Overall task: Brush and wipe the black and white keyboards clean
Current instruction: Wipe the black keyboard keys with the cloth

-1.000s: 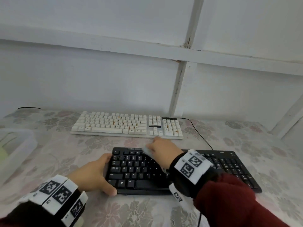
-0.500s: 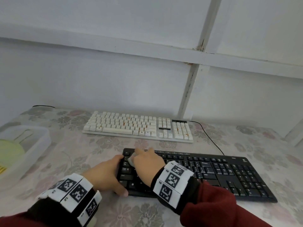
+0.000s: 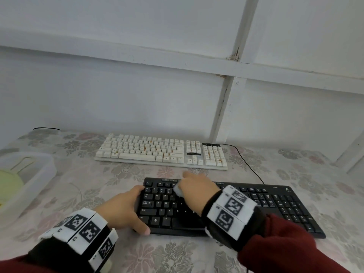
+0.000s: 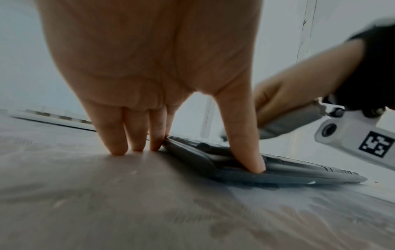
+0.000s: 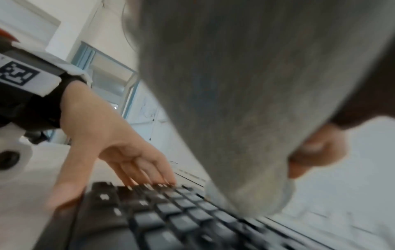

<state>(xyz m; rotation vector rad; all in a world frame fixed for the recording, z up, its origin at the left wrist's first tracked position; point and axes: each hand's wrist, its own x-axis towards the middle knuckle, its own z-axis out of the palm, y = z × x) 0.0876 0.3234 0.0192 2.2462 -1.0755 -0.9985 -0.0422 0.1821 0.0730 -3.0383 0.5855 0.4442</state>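
The black keyboard [image 3: 275, 205] lies across the front of the table, and the white keyboard [image 3: 157, 150] lies behind it. My left hand [image 3: 130, 209] braces the black keyboard's left end. Its straight fingers [image 4: 119, 142] stand on the tablecloth against the side, and its thumb [image 4: 245, 143] presses on the front corner. My right hand [image 3: 197, 190] grips a grey-white cloth [image 3: 178, 191] and holds it on the upper key rows near the left. In the right wrist view the cloth [image 5: 235, 101] hangs down onto the keys [image 5: 171, 219].
A clear plastic box [image 3: 39, 174] with a yellow-green item [image 3: 9, 184] inside stands at the left edge. A black cable [image 3: 248, 164] runs from the white keyboard past the black one. A floral tablecloth [image 3: 177, 257] covers the table, and a white wall stands close behind.
My right hand swept the cloth left to the keyboard's left end, then back right along the upper rows. My left hand has stayed at the left end.
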